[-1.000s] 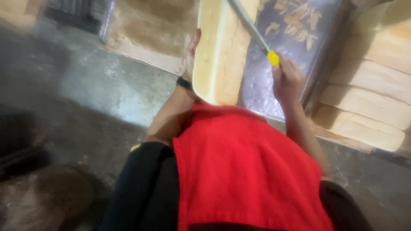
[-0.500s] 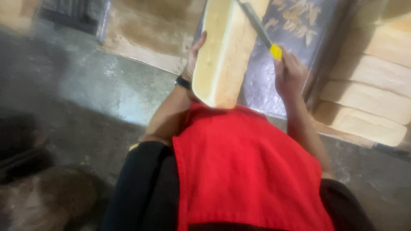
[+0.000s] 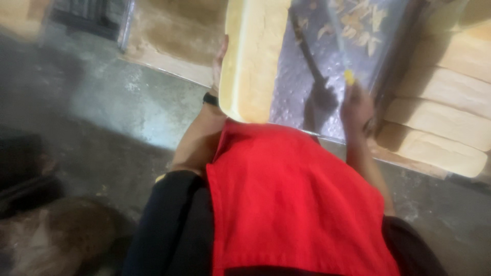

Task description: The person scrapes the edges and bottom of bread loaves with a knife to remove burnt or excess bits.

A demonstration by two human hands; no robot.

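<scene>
Grey concrete floor filled the left of the view, stained and dusty, with a pale wooden board lying across its upper part. Beyond the person's lap, a shiny metal tray lay flat, scattered with bread crumbs and crust shavings near its far end. A red apron covered the lap over dark trousers.

A long pale loaf stood on the tray's left side, reaching away from the person. The left hand was pressed against the loaf's left flank, fingers mostly hidden behind it, so it gripped or steadied the loaf from that side; a dark wristband sat on that wrist. The right hand was closed round a knife with a yellow handle, its blade blurred and pointing away over the tray; the knife cast a dark shadow on the metal. The two hands were well apart, the bare tray between them.

To the right, just beside the tray, several more pale loaves lay stacked side by side. Dark blurred shapes occupied the lower left corner.
</scene>
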